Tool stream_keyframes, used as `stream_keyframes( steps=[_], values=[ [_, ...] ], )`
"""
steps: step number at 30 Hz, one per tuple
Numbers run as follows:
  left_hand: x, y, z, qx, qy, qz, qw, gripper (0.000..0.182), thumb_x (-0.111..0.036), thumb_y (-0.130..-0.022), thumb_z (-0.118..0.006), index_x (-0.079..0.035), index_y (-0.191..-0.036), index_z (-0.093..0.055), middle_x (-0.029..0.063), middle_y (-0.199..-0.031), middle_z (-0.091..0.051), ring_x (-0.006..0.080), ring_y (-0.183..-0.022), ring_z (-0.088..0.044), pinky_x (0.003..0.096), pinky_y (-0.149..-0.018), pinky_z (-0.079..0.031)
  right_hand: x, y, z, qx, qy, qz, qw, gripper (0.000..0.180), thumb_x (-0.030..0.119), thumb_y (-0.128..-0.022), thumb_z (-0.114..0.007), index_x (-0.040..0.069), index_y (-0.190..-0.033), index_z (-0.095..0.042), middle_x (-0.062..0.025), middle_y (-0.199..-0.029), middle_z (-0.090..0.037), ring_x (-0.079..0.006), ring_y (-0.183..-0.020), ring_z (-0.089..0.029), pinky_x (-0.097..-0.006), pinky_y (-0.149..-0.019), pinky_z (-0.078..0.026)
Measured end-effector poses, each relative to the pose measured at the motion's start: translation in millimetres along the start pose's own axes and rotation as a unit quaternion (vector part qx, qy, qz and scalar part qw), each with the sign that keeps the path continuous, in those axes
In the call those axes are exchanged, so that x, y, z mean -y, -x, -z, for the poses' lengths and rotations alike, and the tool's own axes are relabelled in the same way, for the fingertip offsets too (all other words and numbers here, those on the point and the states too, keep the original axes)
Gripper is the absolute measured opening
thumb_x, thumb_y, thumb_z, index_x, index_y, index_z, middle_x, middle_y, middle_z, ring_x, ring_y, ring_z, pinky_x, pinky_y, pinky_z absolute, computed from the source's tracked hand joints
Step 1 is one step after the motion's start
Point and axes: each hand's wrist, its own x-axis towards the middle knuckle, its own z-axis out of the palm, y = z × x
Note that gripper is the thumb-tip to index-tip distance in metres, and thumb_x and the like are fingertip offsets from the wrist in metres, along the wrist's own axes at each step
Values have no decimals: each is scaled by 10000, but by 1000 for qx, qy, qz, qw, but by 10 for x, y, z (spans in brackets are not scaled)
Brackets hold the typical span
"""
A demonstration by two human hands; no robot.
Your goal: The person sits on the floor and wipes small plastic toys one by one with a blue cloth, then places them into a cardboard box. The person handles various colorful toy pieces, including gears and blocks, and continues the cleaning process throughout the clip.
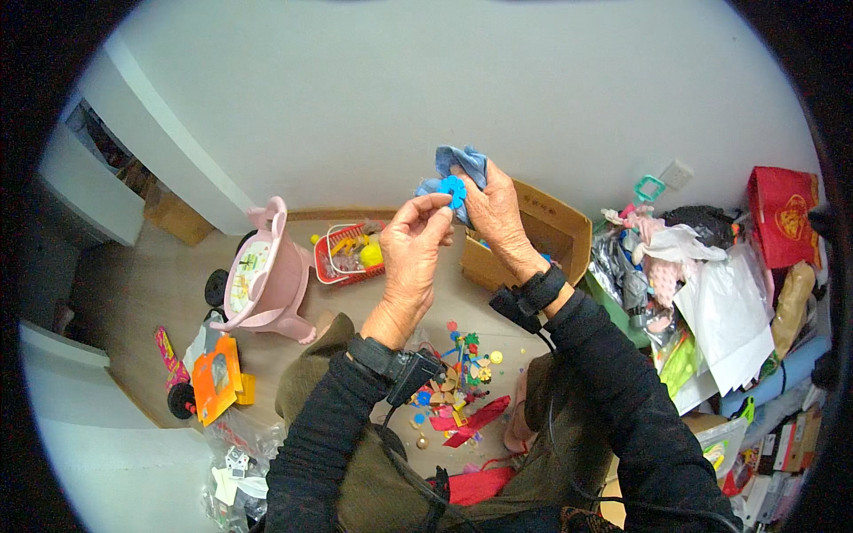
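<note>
Between my two hands is a blue flower-shaped plastic toy piece (pixel 452 192). The thumb and fingertips of my left hand (pixel 416 240) pinch its lower left edge. My right hand (pixel 496 213) grips a light-blue cloth (pixel 470 163), which is bunched behind the piece; the right thumb lies close to the piece's right side. On the floor below, between my legs, lies a scattered pile of small coloured toy pieces (pixel 460 373) with red strips (pixel 476 423) among them. An open cardboard box (pixel 553 230) stands beyond my right wrist, its inside partly hidden.
A red plastic basket (pixel 324 263) holding toys stands beyond my left hand. Left of it is a pink child's seat (pixel 280 286). An orange paper packet (pixel 214 381) lies nearer on the left. Bags and papers (pixel 723 313) are heaped along the right, below a wall socket (pixel 676 174).
</note>
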Motion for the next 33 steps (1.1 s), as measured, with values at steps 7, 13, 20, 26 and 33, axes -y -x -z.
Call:
stream_keyframes(
  steps=[7, 13, 20, 26, 33],
  values=[
    [-74, -63, 9, 0, -10, 5, 1000, 110, -95, -905, -659, -12, -977, -660, 1, -880, -648, 60, -767, -587, 222, -668, -505, -138, 92, -89, 51, -62, 6, 997, 253, 147, -935, -569, -2, -1137, -606, -5, -906, -632, -89, -825, -543, -270, -726, -499],
    [-72, -156, 204, 56, -38, 61, 996, 225, -172, -892, -712, -14, -1019, -613, 35, -899, -651, 106, -780, -625, 258, -682, -536, -46, 102, -1, 91, 9, 76, 993, 235, 195, -863, -625, 66, -1058, -598, -165, -812, -666, -277, -726, -669, -384, -640, -517],
    [8, -153, 238, 30, 12, 97, 995, 224, -134, -894, -706, -30, -1053, -588, 58, -922, -659, 149, -792, -647, 277, -702, -544, -78, 69, 42, 93, 12, 65, 993, 236, 204, -879, -633, 61, -1065, -610, -156, -841, -682, -235, -750, -678, -366, -677, -528],
    [102, -180, 229, -34, 57, 140, 988, 181, -77, -898, -673, -4, -1042, -592, 61, -928, -657, 160, -813, -654, 292, -751, -553, -9, -55, 47, -53, -47, 62, 996, 223, 207, -905, -647, 26, -1032, -615, -108, -859, -682, -167, -792, -648, -330, -691, -520],
    [178, -109, 98, 44, 8, 19, 999, 150, -44, -902, -632, 28, -1023, -579, 80, -969, -644, 143, -850, -643, 311, -778, -559, 74, 119, -51, -9, 75, 186, 980, 249, 153, -818, -634, 51, -1032, -556, -189, -890, -637, -416, -820, -638, -496, -674, -508]
  ],
)
